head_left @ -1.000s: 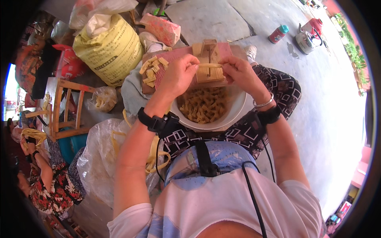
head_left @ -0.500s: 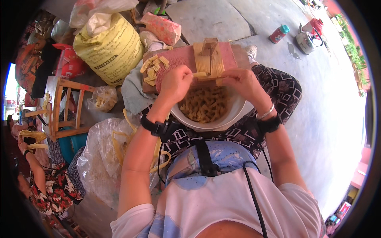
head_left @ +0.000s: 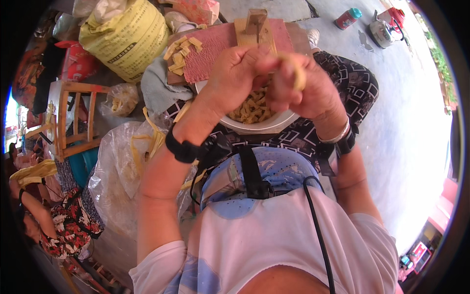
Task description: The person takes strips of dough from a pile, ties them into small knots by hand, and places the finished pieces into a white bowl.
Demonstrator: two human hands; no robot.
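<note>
Holding yellow strip (head_left: 298,76) in right hand (head_left: 309,92), near one o'clock; cannot tell for blurred left hand (head_left: 236,73). Seems light, pliable; pinch ends.

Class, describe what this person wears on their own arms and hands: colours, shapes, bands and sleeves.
The left hand and right hand wear no gloves. Short, pale sleeves end above the elbows. A black left wristband carries a dark, boxy device; a black right wristband sits nearer the elbow than a slim, silver-coloured bracelet.
</note>
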